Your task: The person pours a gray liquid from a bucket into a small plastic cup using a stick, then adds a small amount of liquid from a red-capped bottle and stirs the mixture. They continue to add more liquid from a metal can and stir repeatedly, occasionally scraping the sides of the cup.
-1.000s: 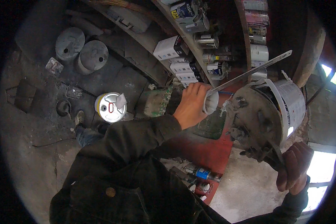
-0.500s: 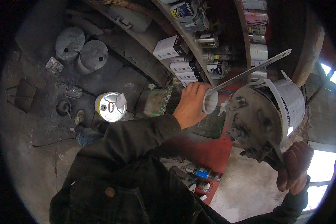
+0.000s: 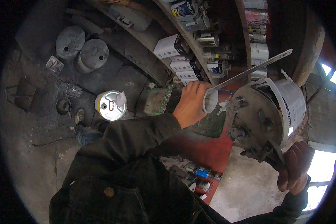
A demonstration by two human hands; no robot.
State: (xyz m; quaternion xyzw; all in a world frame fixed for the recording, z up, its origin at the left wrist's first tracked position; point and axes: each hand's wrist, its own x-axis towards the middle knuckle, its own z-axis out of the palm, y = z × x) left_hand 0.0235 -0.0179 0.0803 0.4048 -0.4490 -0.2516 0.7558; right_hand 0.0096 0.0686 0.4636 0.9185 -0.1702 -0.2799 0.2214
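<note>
My left hand point(image 3: 192, 104) is closed around a white translucent cup point(image 3: 211, 101). A long flat metal strip point(image 3: 254, 70), like a stirring ruler, stands slanted in the cup and leans to the upper right. Just right of the cup is a white bucket point(image 3: 293, 104) whose grey, grimy round lid point(image 3: 257, 115) faces toward it. Crusted fittings stick out of the lid, and the cup's mouth is close to them. My right hand point(image 3: 296, 166) is wrapped around a dark lever point(image 3: 275, 154) at the lid's lower edge. I cannot make out anything flowing into the cup.
Shelves above hold paint cans point(image 3: 259, 51) and white boxes point(image 3: 171, 46). Below the cup is a red surface point(image 3: 186, 145) with a blue-labelled can point(image 3: 202, 172). A silver-topped drum point(image 3: 112, 106) and two grey drums point(image 3: 94, 55) stand on the floor at left.
</note>
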